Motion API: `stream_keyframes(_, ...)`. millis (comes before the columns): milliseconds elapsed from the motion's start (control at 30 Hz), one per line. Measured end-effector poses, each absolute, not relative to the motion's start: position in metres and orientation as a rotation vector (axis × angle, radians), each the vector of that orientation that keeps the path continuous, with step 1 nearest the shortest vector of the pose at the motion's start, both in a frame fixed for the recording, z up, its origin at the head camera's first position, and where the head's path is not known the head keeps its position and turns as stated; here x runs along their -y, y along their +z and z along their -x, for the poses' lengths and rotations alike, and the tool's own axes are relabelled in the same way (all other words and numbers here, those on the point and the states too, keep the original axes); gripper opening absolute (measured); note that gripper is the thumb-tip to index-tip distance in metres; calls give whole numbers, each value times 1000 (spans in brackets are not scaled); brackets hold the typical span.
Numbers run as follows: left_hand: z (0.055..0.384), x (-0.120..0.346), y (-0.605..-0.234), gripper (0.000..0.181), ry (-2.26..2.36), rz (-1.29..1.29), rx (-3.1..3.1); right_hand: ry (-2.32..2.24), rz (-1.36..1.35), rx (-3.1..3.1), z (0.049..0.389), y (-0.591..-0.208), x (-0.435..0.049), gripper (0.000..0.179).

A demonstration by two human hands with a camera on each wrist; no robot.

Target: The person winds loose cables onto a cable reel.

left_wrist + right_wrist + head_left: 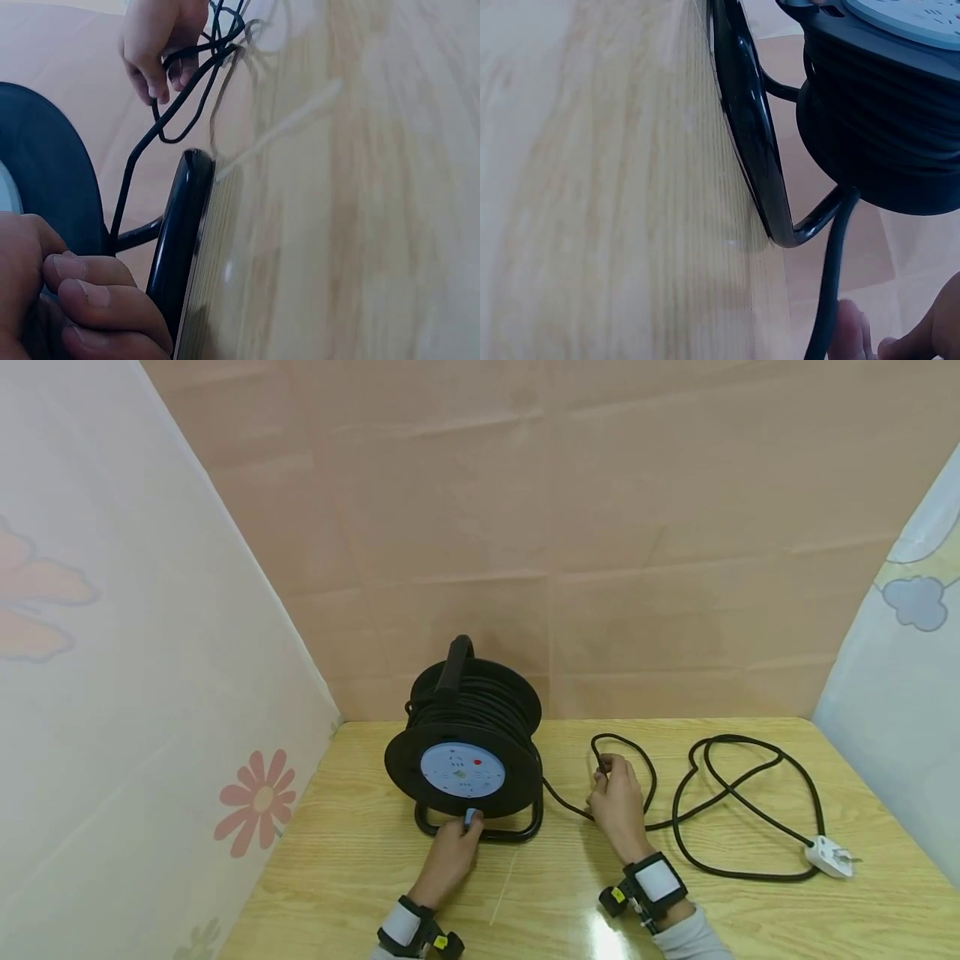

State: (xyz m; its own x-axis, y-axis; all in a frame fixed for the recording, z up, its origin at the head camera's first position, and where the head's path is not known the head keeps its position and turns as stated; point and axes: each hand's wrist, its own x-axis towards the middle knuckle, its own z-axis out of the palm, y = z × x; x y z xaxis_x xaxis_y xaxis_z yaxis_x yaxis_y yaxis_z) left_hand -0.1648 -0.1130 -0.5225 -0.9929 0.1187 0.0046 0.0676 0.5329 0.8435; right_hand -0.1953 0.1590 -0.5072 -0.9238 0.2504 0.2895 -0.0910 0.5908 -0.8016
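Note:
A black cable reel (462,735) stands toward the back of the table, its round pale-blue socket panel (462,769) facing front. At the reel's lower front, my left hand (447,853) grips the small light-blue crank knob (470,816) with curled fingers; the knob is mostly hidden by the hand in the left wrist view. To the reel's right, my right hand (619,802) pinches the black cable (654,777) where it bends in a small loop. From the reel's base the cable (830,277) runs toward that hand, whose fingertips show at the right wrist view's lower right.
The remaining loose cable lies in wide crossing loops on the right of the wooden table (345,877), ending in a white plug (829,857). A black tubular stand (517,837) carries the reel, with a carry handle (454,668) on top. Paper-covered walls enclose the back and sides.

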Motion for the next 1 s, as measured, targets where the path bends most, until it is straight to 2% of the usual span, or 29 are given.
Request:
stream_keyframes(500,166,131,-524,51,1531,-113,-2716,1418,109,2408,195,-507,-155,33)
stream_keyframes(767,167,135,-525,51,1569,-78,-2658,1165,51,2469,195,-506,-152,27)
stream_keyframes(1000,167,138,-524,50,1569,-60,-2661,1146,34,2496,194,-506,-151,28)
